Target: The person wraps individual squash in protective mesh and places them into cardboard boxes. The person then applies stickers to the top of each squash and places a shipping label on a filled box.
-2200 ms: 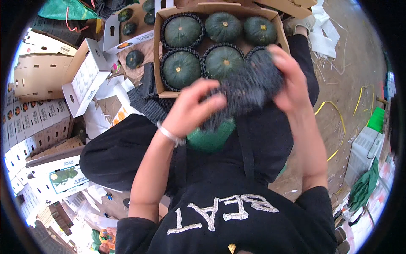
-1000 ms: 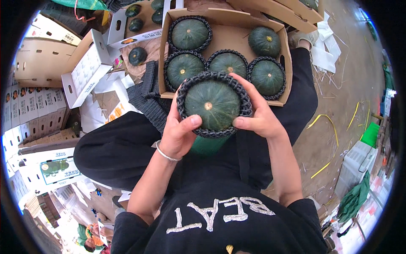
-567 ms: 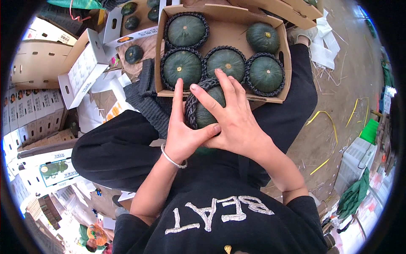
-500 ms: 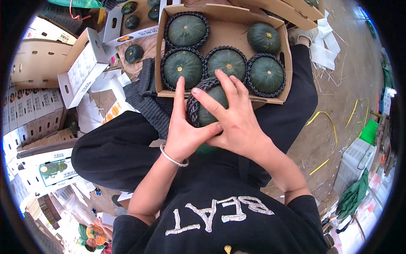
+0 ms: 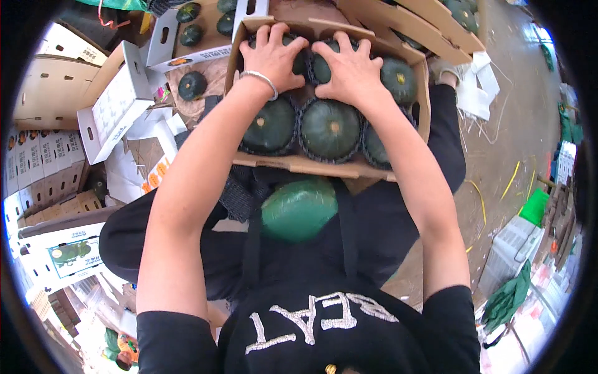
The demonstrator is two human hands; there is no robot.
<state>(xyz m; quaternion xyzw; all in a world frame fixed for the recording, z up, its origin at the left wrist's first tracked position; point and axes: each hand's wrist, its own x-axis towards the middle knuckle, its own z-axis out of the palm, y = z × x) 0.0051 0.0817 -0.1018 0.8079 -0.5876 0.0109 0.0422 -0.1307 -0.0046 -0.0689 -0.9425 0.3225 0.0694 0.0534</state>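
My left hand (image 5: 271, 61) reaches into the back-left of a cardboard box (image 5: 286, 163), fingers curled over a dark green pumpkin. My right hand (image 5: 347, 70) grips the pumpkin beside it in the back middle, fingers spread over its top. Both pumpkins are partly hidden by my hands. At the back right sits a bare pumpkin (image 5: 402, 81). The front row holds pumpkins in black mesh collars: one at left (image 5: 268, 128), one centred (image 5: 324, 137), one at right (image 5: 374, 146), partly behind my forearm. A rounded green object (image 5: 299, 212) lies between my legs.
A white tray (image 5: 180, 56) with small squashes stands back left, above a loose squash (image 5: 192, 86). Open cartons (image 5: 115, 112) and stacked boxes (image 5: 43, 165) line the left. More pumpkins (image 5: 461, 15) are top right; yellow straps (image 5: 479, 199) and a grey crate (image 5: 501, 249) lie right. Another person (image 5: 124, 355) is lower left.
My hands have moved from above my lap up into the box's back row, taking the netted pumpkin to the empty back-middle spot. The box sits slightly lower in the picture.
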